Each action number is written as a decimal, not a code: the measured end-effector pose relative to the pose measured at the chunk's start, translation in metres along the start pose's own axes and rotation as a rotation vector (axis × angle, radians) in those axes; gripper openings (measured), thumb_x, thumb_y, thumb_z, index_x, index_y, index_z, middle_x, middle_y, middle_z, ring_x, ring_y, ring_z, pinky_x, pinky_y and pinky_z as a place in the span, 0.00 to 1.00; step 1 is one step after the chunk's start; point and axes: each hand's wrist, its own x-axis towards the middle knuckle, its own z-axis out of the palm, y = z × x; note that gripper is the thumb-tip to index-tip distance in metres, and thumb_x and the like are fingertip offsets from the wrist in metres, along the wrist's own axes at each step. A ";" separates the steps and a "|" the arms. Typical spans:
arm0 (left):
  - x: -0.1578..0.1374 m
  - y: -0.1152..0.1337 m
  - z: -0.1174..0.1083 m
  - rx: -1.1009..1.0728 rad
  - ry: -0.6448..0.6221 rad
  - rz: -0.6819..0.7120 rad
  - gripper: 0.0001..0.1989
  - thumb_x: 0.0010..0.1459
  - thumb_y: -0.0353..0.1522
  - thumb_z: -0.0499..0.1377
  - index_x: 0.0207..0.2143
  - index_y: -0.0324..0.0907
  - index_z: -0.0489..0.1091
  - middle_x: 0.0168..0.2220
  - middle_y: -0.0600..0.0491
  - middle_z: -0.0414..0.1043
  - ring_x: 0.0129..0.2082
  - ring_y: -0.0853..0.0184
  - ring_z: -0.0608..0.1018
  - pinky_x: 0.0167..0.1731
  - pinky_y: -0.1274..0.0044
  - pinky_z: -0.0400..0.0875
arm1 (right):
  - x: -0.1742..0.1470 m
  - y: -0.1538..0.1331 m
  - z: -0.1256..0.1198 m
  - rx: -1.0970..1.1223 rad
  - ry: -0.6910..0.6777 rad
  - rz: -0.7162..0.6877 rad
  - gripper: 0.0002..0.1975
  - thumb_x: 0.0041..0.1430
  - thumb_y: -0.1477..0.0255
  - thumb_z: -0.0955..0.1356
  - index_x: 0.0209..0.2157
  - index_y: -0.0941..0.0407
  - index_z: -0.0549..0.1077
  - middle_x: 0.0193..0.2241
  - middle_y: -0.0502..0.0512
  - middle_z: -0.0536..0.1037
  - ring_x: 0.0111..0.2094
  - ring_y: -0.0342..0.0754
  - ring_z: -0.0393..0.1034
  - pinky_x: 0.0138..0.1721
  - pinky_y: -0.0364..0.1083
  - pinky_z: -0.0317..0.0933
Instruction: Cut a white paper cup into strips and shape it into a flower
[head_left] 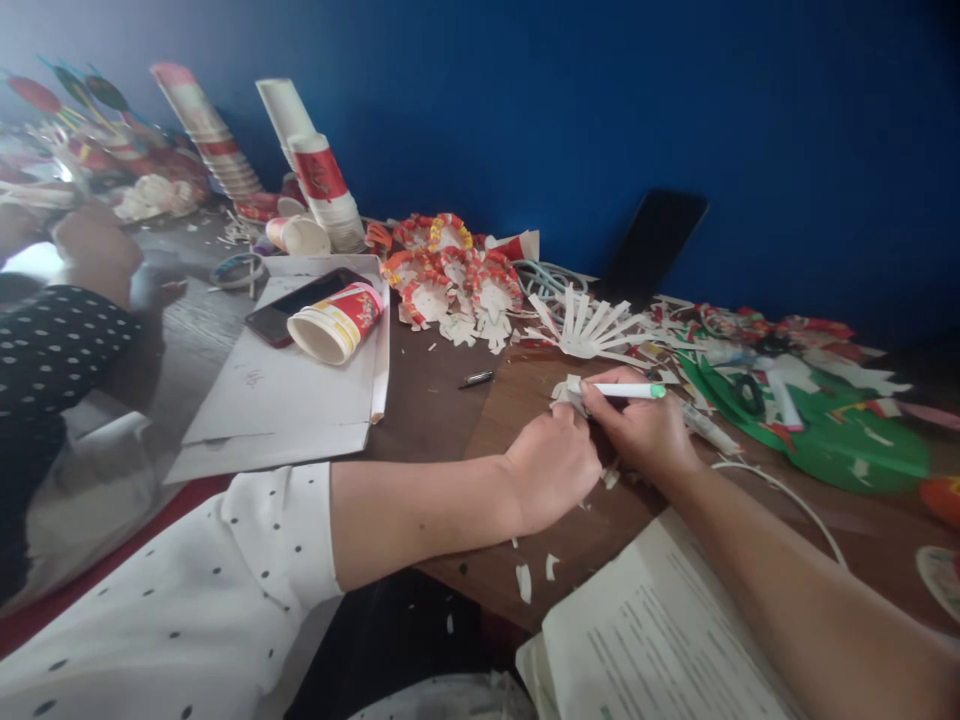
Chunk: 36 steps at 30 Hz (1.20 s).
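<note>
My right hand (649, 430) is closed, with a white marker with a green end (621, 391) lying across its fingers. Its fingertips touch a small crumpled piece of white paper (568, 390). Close beside it, my left hand (553, 468) is a curled fist, its fingertips pinched at the lower edge of that same paper. Part of the paper and the thumb are hidden behind the knuckles. A small dark metallic pen piece (476, 379) lies to the left of both hands. Just beyond them fans out a paper cup cut into white strips (589, 325).
Red-and-white cut cups (450, 270) are heaped behind. A white folder (277, 420) holds a phone (274, 318) and a paper cup (337, 322). Cup stacks (330, 190), a leaning black phone (652, 245), green discs (862, 450) and a booklet (637, 630) surround my arms. Another person's sleeve (64, 345) is at left.
</note>
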 end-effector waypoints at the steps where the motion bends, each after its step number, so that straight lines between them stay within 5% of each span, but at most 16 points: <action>1: 0.000 0.000 0.000 -0.003 -0.001 -0.003 0.13 0.60 0.25 0.50 0.38 0.29 0.74 0.37 0.36 0.72 0.40 0.55 0.72 0.29 0.74 0.63 | 0.000 0.000 0.000 0.001 -0.001 -0.001 0.12 0.58 0.60 0.65 0.32 0.54 0.74 0.30 0.53 0.80 0.31 0.49 0.74 0.32 0.46 0.63; 36: 0.000 0.000 0.000 0.006 -0.023 0.003 0.13 0.61 0.25 0.50 0.40 0.28 0.73 0.38 0.35 0.72 0.41 0.56 0.72 0.30 0.74 0.64 | 0.000 -0.007 -0.003 -0.047 0.014 0.031 0.10 0.55 0.63 0.66 0.28 0.53 0.73 0.26 0.52 0.79 0.28 0.49 0.73 0.30 0.46 0.62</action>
